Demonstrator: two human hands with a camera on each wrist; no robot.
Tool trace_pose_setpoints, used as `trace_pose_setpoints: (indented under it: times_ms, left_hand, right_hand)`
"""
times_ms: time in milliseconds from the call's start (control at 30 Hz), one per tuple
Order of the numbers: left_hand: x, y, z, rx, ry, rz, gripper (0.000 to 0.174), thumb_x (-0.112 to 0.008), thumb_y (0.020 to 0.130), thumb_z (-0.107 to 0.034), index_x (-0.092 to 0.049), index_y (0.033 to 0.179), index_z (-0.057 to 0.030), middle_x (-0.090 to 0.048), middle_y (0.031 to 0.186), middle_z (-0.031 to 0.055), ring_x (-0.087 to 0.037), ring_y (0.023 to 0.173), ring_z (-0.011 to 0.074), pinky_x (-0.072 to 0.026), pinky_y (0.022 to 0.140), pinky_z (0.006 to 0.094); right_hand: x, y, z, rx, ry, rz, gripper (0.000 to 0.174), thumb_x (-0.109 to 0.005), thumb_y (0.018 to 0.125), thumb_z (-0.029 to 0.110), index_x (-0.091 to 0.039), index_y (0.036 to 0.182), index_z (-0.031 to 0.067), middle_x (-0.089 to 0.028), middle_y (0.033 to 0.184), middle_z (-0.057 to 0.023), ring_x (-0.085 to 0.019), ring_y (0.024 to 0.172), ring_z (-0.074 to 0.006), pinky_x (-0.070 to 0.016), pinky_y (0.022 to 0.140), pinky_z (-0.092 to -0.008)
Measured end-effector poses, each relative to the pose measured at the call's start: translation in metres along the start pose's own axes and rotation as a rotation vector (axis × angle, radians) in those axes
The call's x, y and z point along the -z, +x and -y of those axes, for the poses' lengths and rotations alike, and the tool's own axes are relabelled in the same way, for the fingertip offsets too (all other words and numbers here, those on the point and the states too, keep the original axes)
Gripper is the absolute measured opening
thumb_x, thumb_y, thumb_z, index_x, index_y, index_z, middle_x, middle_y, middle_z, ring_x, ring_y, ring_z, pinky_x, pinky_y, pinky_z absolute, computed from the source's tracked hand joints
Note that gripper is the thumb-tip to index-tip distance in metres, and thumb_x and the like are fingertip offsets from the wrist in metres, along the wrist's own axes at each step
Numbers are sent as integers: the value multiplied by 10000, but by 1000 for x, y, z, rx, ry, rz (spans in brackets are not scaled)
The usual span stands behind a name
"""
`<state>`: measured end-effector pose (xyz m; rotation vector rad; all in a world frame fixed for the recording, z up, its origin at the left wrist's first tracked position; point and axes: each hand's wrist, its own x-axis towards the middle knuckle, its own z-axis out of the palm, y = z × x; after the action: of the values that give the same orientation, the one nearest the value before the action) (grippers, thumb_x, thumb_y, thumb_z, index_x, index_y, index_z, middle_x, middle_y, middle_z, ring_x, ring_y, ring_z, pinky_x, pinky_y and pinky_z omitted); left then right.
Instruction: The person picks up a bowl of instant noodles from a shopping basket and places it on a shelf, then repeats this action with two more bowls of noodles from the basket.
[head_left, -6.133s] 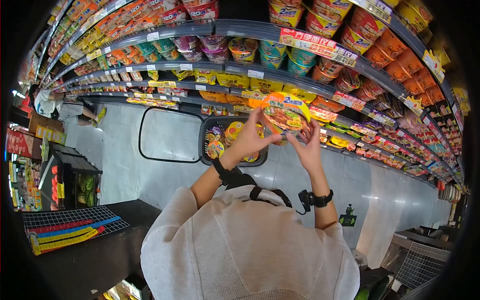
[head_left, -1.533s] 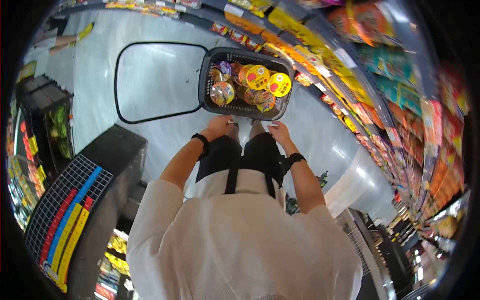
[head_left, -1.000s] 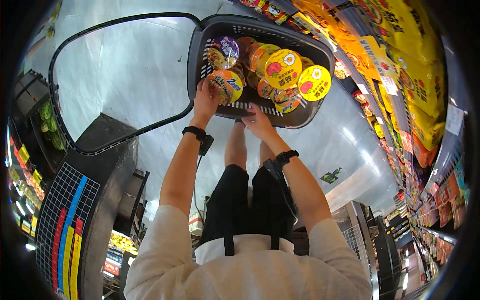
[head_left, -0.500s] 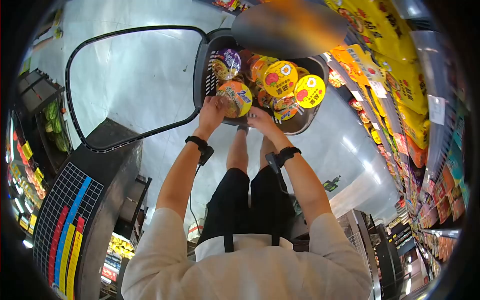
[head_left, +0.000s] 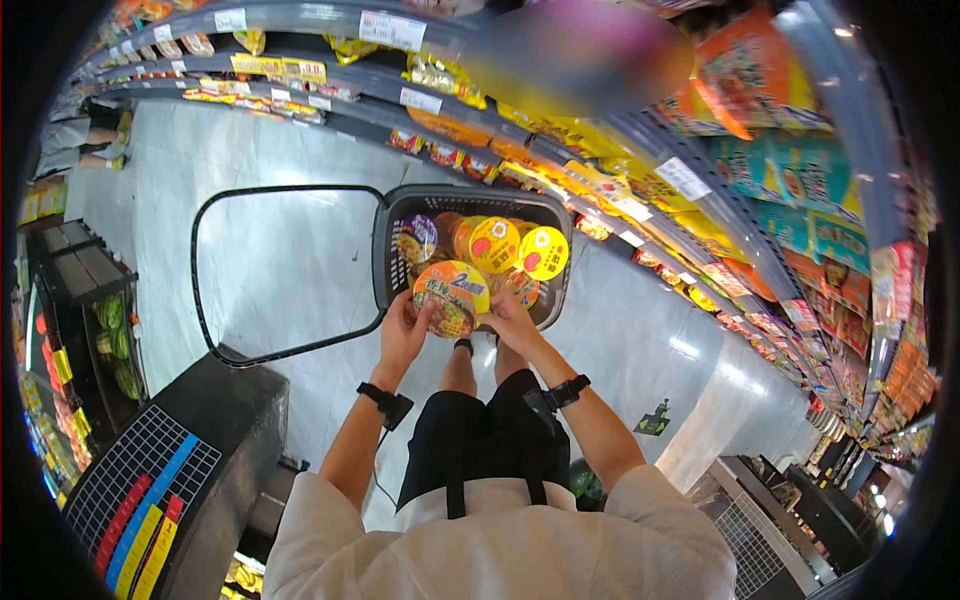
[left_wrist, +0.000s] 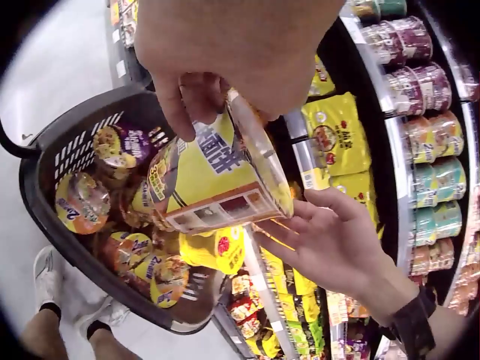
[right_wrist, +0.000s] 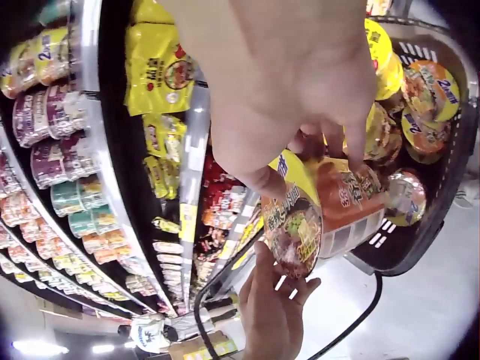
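Note:
An instant noodle cup (head_left: 452, 298) with an orange and yellow lid is held between both hands, over the near left corner of the black shopping basket (head_left: 383, 240). My left hand (head_left: 402, 332) grips it on the left side. My right hand (head_left: 514, 325) holds its right side. In the left wrist view the cup (left_wrist: 225, 176) lies tilted on its side, its yellow label showing. The right wrist view shows the lid of the cup (right_wrist: 292, 232) and its clear-wrapped wall. More noodle cups, including a purple one (head_left: 420, 235) and a yellow-lidded one (head_left: 544, 252), lie in the basket.
The basket's wire handle (head_left: 200, 270) is swung down to the left over the floor. Shelves (head_left: 640, 160) of packaged noodles curve along the far and right sides. A black stand with a wire grid (head_left: 150, 465) is at the left; another person (head_left: 75, 140) shows far left.
From hanging by the basket, my left hand reached to the orange-lidded cup and took hold. Both hands now hold it, raised toward me. Earlier they held a similar cup near the shelf.

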<state>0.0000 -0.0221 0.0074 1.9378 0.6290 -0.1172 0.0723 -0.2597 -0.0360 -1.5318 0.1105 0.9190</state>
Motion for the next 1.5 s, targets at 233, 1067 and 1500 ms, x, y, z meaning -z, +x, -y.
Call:
trace_pose_setpoints:
  times_ms: [233,1067,1500]
  left_hand:
    - [26,-28,-109,-96,-363,44,480,-752,966,-201,-560,1316,66,-698,905,59,-653,781,98,-544,709,251]
    - [49,-70,-363,-904,-187,285,1414,-1003,656,-175,39,1598,-7,-410,1522,218,-495,1394,316,-430,1160,429]
    - [81,-82,-420,-909,-289,224,1349,-994,669,-239,-38,1583,29,-428,1496,235,-531,1359,321,-456,1121,421]
  right_hand:
    - [16,-71,110,288,14,-18,306,-716,938,-23,-466,1075,87,-658,1169,-86,-647,1106,-164,-529,958,-327]
    - [32,-274,331,690,-175,-381,349,-739,975,127,-436,1119,32,-613,1148,-101,-671,1061,-144,-600,867,-315]
    - [18,-291,380,864,-275,-473,541,-804,926,267,-463,1247,-5,-642,1197,-145,-637,1155,-206,-561,973,-375]
